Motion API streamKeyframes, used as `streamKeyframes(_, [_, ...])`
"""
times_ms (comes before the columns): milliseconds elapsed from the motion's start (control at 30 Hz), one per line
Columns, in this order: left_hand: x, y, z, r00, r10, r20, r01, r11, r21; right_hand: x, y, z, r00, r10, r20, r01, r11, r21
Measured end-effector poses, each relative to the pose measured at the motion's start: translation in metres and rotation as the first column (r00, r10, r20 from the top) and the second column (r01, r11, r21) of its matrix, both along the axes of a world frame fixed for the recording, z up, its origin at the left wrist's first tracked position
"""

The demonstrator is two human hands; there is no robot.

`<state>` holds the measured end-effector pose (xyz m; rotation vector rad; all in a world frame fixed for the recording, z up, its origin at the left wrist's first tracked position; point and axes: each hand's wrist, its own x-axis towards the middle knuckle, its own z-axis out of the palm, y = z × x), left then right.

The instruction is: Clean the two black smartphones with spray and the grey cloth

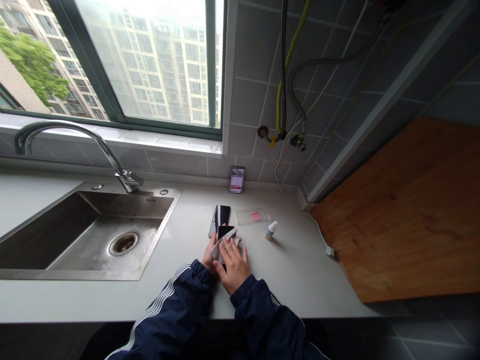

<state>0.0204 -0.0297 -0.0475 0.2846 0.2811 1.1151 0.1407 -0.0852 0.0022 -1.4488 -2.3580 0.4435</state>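
A dark-screened smartphone (225, 230) lies in my left hand (208, 256), whose fingers wrap round its side and underside. Over its screen is a light grey cloth (215, 252). My right hand (236, 265) rests on the cloth with its fingers stretched out and spread, pressing it to the screen. Just beyond my hands, a second dark, glossy phone-like slab (223, 215) lies on the counter. To its right are a clear shallow plastic tray (243, 218) with a pink piece (256, 216) in it and a small white-capped bottle (270, 230) standing upright.
The pale countertop (300, 270) holds a steel sink (142, 267) at left with a chrome faucet (112, 155). A small device with a lit, blurred screen (236, 180) leans on the wall. A white cable with a plug (329, 251) reaches a wooden board (408, 215) at right.
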Motion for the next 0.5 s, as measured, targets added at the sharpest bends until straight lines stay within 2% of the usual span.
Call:
streamKeyframes(100, [-0.001,0.004,-0.002,0.995,0.062,-0.082,-0.065,0.997,-0.04,0.011,-0.029,-0.008,0.999,0.049,0.005,-0.049,0.998,0.04])
streamKeyframes(267, [0.001,0.003,-0.001,0.996,0.0,-0.092,-0.002,1.0,-0.016,0.018,-0.052,-0.009,0.997,0.067,0.034,-0.07,0.994,0.079])
streamKeyframes(367, [0.0,0.0,0.002,0.998,0.013,-0.062,-0.014,1.0,-0.009,0.014,-0.041,-0.005,0.994,0.095,0.045,-0.098,0.993,0.068])
streamKeyframes(500, [0.001,-0.005,0.015,0.998,-0.067,-0.014,0.066,0.996,-0.065,0.007,-0.008,0.003,0.992,0.119,0.048,-0.121,0.991,0.052])
